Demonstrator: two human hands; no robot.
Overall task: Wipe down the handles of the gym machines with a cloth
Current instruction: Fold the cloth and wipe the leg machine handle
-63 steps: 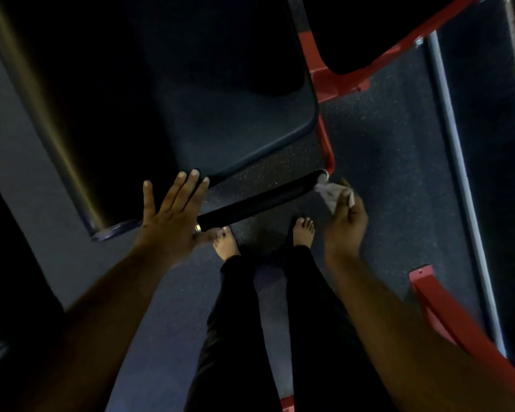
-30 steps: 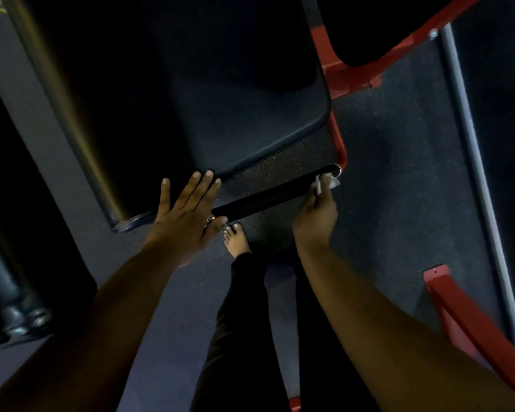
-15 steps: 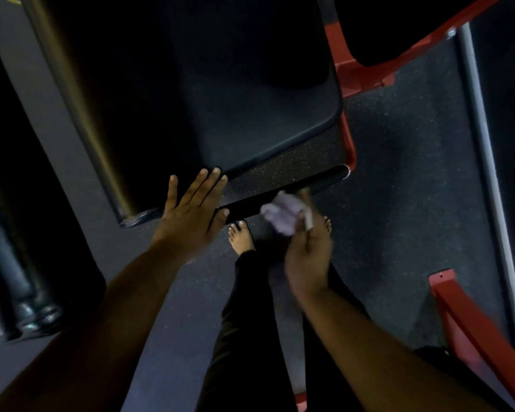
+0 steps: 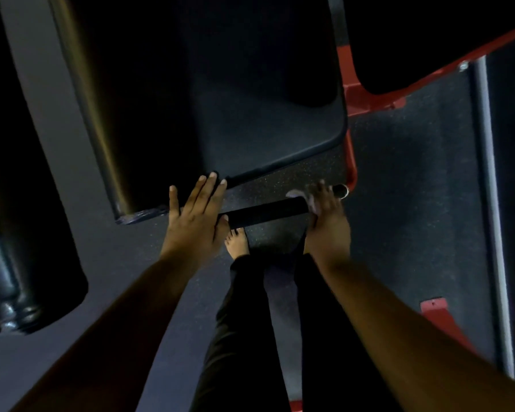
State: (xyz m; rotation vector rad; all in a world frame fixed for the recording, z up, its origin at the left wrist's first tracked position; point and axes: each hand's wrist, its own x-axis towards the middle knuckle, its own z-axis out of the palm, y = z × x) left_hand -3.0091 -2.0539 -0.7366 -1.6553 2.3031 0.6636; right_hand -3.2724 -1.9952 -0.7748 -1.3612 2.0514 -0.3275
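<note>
Right hand (image 4: 327,215) clamps the pale crumpled cloth (image 4: 302,197) round the black foam-covered handle (image 4: 265,212); left hand (image 4: 195,221), fingers straight, steadies it. Best to wipe its full length leftward.

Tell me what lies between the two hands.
In the head view, a bare stretch of the black foam handle runs between the left hand and the right hand, which holds the cloth on it.

Two hands: the left hand (image 4: 195,217) and the right hand (image 4: 329,217). One cloth (image 4: 305,199). One black handle (image 4: 265,212). One bare foot (image 4: 236,242) at six o'clock.
</note>
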